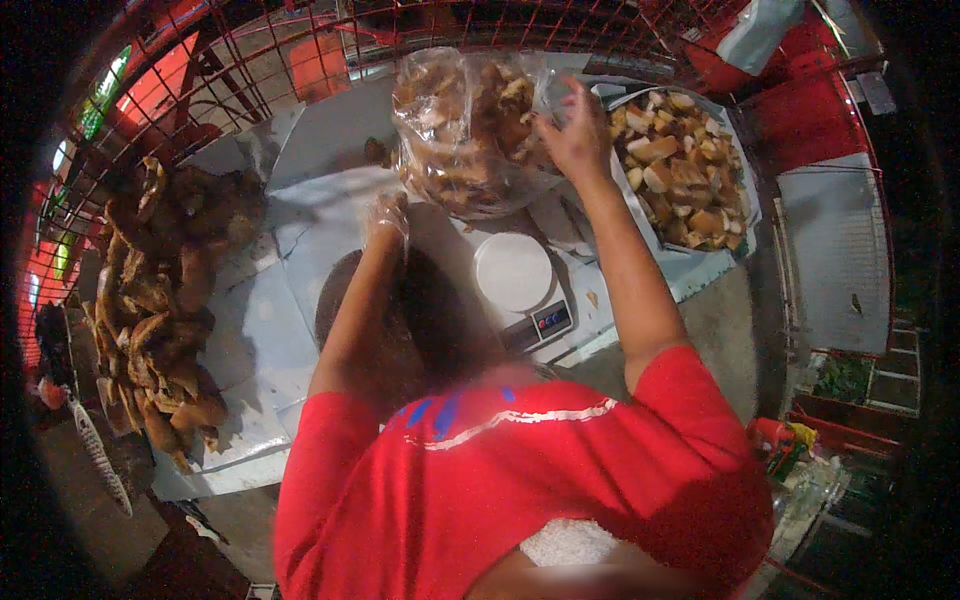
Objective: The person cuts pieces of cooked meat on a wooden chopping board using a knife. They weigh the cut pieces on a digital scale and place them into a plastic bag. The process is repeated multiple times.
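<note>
A clear plastic bag [440, 130] filled with brown, cooked-looking pieces stands at the far middle of the table. My right hand [578, 135] is at the bag's right side, its fingers spread and the thumb close to the plastic; whether it touches is unclear. Just off the bag's lower left, my left hand [387, 215] wears a thin clear plastic glove. Its fingers are curled closed, and what they hold, if anything, is hidden. Nearer to me sits a kitchen scale with a round white plate [513, 272] and a small lit display [551, 319].
Brown cooked pieces [150, 320] heap along the table's left side. At the right is a paper-lined tray [752, 215] of chopped brown-and-white chunks [685, 165]. A dark round board [335, 285] lies partly under my left forearm. Red wire mesh [250, 60] fences the far edge.
</note>
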`<state>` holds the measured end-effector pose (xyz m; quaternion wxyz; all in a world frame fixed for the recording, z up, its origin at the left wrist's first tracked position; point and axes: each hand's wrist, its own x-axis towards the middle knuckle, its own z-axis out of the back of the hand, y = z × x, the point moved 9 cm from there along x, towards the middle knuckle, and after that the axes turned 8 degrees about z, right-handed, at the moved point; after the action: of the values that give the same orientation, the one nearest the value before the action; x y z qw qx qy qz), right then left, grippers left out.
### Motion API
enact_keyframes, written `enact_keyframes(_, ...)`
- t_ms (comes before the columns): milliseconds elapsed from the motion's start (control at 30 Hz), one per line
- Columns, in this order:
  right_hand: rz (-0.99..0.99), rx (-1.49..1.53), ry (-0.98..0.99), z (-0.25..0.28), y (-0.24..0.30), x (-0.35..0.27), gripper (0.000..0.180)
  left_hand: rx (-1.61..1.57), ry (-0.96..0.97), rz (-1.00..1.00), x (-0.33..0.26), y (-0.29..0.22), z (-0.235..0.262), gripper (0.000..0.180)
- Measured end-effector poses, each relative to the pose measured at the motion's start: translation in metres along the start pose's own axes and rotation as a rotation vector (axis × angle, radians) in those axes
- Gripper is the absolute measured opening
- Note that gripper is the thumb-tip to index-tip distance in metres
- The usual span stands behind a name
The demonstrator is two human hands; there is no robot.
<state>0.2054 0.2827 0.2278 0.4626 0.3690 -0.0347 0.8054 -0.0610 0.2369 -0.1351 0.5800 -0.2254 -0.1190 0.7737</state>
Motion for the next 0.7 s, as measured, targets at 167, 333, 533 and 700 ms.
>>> enact_keyframes(167,-0.2,-0.014,0.249,-0.035,-0.03,0.026,0.074,-0.2,0.112,0.083,-0.014,0.011,0.03,0.021)
enact_keyframes(333,-0.471,0.713,0.076,-0.005,-0.103,0.037,0.06,-0.461,0.056,-0.236,-0.061,-0.055,0.164,0.023)
enact_keyframes(533,-0.514,0.926,0.15,0.037,-0.109,0.039,0.046,-0.992,-0.062,-0.368,-0.054,-0.202,0.243,0.047)
enact_keyframes(700,-0.391,1.006,0.19,0.053,-0.098,0.043,0.043,-0.994,0.316,-0.272,-0.031,-0.299,0.206,0.057)
